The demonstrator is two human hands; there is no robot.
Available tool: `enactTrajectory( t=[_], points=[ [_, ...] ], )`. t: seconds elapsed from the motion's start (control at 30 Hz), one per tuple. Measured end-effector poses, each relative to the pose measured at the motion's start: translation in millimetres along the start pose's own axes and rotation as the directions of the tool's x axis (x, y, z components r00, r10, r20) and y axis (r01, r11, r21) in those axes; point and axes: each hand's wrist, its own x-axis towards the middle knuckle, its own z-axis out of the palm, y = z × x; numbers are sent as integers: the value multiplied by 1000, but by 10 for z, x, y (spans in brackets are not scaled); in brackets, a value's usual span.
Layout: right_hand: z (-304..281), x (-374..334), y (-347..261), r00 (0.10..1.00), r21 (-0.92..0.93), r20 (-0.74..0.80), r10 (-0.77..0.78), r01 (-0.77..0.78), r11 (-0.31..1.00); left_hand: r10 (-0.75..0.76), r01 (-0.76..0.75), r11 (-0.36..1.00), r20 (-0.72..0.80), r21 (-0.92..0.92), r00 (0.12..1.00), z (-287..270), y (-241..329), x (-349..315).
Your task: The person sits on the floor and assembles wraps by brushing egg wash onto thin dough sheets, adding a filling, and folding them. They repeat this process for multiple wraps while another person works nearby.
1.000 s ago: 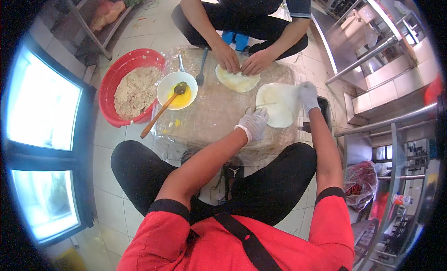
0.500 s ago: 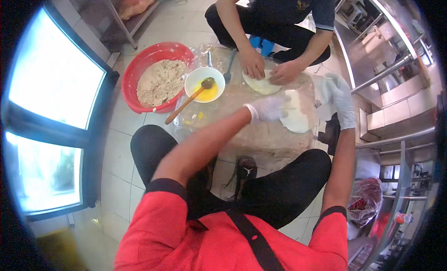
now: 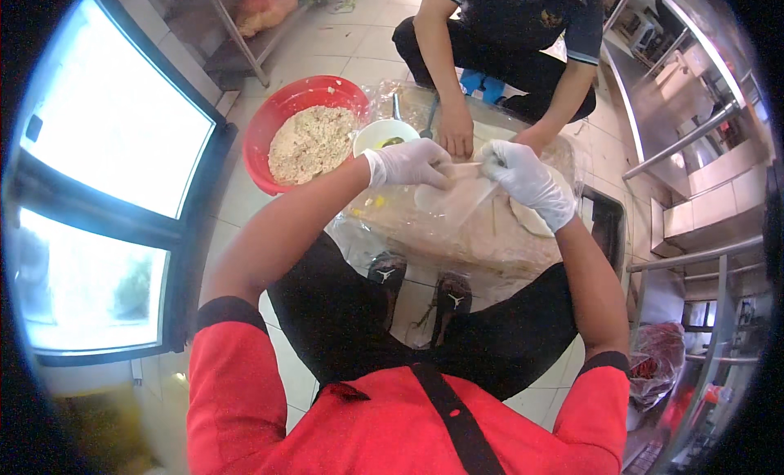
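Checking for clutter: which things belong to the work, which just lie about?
Likely work: thin sheet between left hand and right hand; pale round; plastic-covered surface; red basin; white bowl.

Apparently lying about: clear bag, right; orange bundle, upper left.

The dough (image 3: 529,219) is white, the basin (image 3: 259,144) red.

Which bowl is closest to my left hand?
The small white bowl, partly hidden behind your left hand; the big red bowl is farther left.

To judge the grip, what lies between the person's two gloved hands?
A thin translucent sheet spans from the left hand to the right hand in the head view; whether film or dough, I can't tell.
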Motion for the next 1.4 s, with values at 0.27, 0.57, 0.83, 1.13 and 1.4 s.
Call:
enactTrajectory(
  t=[0.27,0.57,0.83,1.13,1.4],
  points=[
    [60,-30,78,997,-314,76,-33,55,948,369,-273,697,-5,663,930,251,-646,195],
    [429,-316,798,905,-468,420,72,148,871,111,-279,809,331,518,937,782,-915,93],
    [766,-441,994,841,-675,529,116,334,658,-140,-136,753,358,644,923,1005,-766,66],
    [705,-541,751,826,-768,462,324,189,612,-117,-203,772,448,602,886,986,-673,56],
    [819,-14,287,958,-625,223,-178,281,728,-37,-256,827,504,501,863,979,256,-263]
  ],
)
